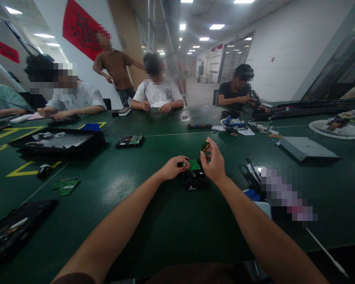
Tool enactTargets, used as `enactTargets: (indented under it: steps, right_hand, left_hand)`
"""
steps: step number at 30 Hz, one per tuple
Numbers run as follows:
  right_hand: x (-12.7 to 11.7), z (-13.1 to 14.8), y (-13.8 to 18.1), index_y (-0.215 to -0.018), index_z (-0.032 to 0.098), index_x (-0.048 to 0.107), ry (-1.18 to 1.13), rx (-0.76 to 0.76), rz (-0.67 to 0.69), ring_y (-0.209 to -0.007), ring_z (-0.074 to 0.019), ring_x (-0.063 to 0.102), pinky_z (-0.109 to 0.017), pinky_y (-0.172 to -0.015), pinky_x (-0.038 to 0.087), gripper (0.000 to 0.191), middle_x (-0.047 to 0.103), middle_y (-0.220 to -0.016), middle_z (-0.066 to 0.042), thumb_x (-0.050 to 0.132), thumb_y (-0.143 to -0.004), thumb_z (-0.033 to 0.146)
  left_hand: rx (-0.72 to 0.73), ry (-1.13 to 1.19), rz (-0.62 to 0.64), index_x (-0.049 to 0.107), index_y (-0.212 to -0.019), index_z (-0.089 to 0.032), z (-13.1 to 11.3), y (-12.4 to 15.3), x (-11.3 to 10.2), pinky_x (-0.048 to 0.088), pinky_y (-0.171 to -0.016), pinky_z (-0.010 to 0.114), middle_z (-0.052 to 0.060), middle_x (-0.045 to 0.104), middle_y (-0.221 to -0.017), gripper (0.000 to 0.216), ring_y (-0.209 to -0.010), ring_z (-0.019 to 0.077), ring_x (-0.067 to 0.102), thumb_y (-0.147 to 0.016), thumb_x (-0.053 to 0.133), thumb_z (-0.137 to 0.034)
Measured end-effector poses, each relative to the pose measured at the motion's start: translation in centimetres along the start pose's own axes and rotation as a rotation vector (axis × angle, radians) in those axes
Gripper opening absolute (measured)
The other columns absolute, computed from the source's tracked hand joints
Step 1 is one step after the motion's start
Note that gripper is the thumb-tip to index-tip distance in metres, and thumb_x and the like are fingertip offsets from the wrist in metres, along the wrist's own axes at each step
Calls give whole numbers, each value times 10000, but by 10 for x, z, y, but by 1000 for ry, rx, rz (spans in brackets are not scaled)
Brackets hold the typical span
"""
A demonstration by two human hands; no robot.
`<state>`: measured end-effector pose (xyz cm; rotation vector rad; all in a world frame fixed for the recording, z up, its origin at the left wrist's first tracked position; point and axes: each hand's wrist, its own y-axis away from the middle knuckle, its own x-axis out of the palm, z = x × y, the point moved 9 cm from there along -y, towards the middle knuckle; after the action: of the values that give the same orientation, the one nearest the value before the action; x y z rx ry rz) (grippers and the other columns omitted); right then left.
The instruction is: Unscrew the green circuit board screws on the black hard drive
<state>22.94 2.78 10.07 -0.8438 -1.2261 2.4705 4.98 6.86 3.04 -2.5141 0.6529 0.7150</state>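
Observation:
A black hard drive (195,179) with a green circuit board (194,164) on top lies on the dark green table (165,221) in front of me. My left hand (173,167) is closed on the drive's left edge, its fingers touching the green board. My right hand (214,161) hovers over the drive's right side, its fingers pinched on a small dark tool with a yellow-green handle (205,146) held upright above the board.
Another drive (130,141) and a black tray (56,142) lie to the left. Loose green boards (66,186) sit near the left front. A grey flat box (307,148) and scissors (251,169) lie to the right. Several people sit along the table's far side.

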Motion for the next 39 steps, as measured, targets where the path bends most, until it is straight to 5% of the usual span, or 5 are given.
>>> enactTargets:
  steps: [12,39]
  right_hand:
    - [-1,-1,0,-1557,266,372,-11,9,-18,-997,-269,684,-481,-819,669,624,593,-1335,-156,595,-978,332]
    - [-2,1,1,-1524,264,403,-29,-20,-41,-944,-238,686,-368,-646,672,627,581,-1332,-149,646,-947,299]
  left_hand:
    - [3,4,-4,766,-964,-202,-1,0,0,413,-1164,489,102,691,-1300,90,-1288,261,614,-902,726,-253]
    - [-5,-13,-2,765,-976,-197,-3,1,-1,406,-1171,493,104,686,-1314,96,-1294,264,610,-913,716,-252]
